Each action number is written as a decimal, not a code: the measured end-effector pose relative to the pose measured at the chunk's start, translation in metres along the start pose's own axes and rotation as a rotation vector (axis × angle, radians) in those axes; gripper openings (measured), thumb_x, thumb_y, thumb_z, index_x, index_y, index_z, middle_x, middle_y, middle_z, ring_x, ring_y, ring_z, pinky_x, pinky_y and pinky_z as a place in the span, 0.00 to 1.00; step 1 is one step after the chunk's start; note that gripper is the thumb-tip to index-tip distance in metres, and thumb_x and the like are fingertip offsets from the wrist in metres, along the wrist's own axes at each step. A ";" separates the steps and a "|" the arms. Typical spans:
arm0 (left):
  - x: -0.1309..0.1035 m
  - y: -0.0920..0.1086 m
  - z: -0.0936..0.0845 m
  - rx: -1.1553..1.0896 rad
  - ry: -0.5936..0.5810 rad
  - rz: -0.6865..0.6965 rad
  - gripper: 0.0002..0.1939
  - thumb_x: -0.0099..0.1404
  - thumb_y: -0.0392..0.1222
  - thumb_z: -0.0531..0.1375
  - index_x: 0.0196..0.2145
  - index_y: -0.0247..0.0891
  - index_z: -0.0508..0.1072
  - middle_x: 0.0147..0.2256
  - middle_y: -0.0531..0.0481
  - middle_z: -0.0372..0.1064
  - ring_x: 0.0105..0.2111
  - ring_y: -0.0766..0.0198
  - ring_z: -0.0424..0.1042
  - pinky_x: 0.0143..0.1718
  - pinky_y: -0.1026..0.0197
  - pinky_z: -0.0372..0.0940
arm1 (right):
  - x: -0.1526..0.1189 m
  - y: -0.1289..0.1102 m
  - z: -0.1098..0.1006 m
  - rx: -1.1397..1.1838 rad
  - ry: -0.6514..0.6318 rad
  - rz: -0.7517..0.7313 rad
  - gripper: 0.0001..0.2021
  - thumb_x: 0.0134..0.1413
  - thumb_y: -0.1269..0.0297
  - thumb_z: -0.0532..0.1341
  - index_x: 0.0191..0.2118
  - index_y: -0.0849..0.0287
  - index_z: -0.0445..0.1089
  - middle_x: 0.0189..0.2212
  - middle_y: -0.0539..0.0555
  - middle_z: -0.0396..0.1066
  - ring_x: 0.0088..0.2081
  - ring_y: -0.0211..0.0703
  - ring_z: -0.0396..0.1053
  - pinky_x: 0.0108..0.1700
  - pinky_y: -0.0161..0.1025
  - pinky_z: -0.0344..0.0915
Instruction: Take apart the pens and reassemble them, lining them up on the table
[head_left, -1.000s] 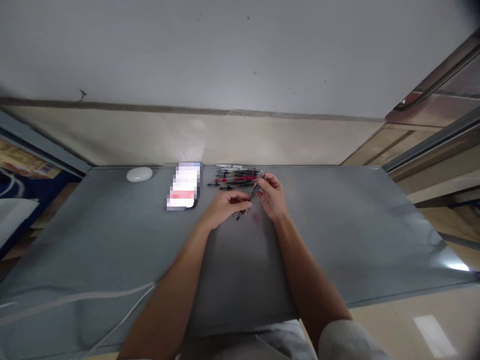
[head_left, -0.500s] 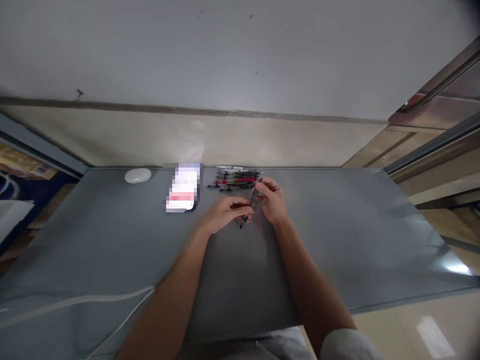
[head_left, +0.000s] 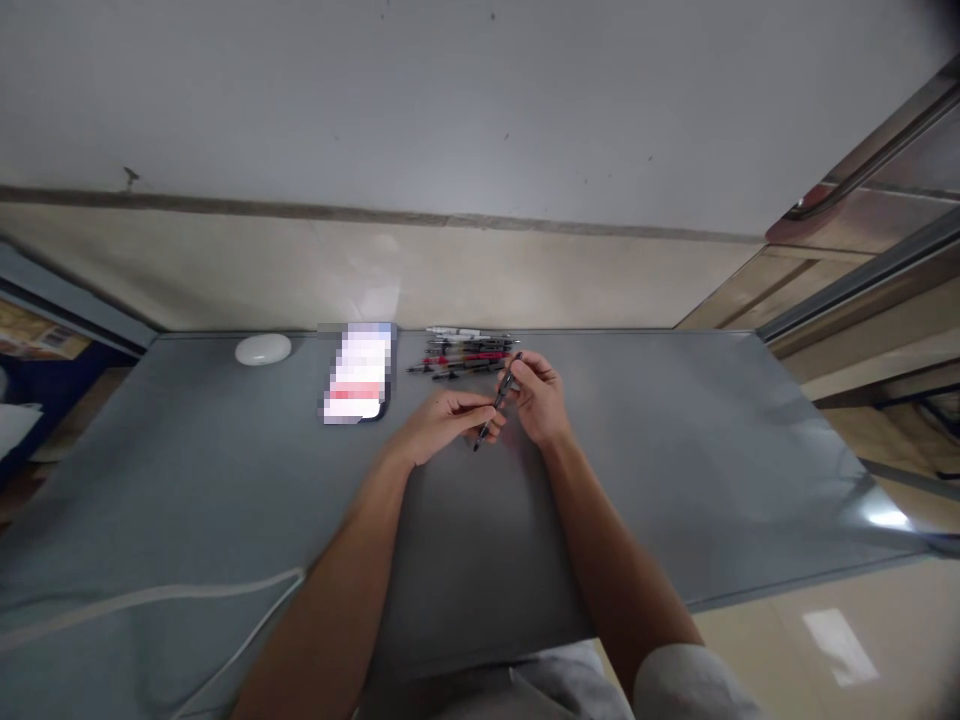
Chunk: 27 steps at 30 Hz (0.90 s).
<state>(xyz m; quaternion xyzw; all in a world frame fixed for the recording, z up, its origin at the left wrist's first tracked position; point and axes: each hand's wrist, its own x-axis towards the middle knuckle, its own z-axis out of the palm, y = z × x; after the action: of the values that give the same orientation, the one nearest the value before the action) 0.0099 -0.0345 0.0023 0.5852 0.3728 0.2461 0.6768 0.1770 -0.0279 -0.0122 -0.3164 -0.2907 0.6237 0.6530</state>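
A dark pen (head_left: pixel 505 387) slants between my two hands above the grey table. My left hand (head_left: pixel 448 422) pinches its lower part, with the tip poking out below the fingers. Near the pen's upper end, my right hand (head_left: pixel 541 397) grips it between thumb and fingers. Just behind my hands lies a loose row of several pens (head_left: pixel 469 352), mostly black, with a red one and a white one among them.
A phone with a lit, blurred screen (head_left: pixel 358 375) lies left of the pens. Farther left is a white rounded object (head_left: pixel 263 349). White cable (head_left: pixel 157 597) runs over the table (head_left: pixel 712 450) at the lower left. A pale wall rises behind.
The view has shifted slightly, so the scene sits a little farther left. Both hands still hold the pen in nearly the same pose.
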 end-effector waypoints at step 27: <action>0.008 -0.003 0.006 0.175 0.200 0.092 0.14 0.61 0.48 0.62 0.40 0.37 0.76 0.31 0.50 0.73 0.30 0.65 0.70 0.36 0.61 0.65 | 0.012 -0.010 -0.011 -0.027 0.032 0.021 0.10 0.39 0.66 0.71 0.30 0.52 0.72 0.32 0.44 0.73 0.31 0.34 0.71 0.31 0.33 0.72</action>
<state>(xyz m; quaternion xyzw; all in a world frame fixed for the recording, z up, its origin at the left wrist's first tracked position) 0.0188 -0.0328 -0.0021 0.6309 0.4312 0.3005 0.5707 0.1926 -0.0169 -0.0116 -0.3381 -0.2853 0.6213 0.6467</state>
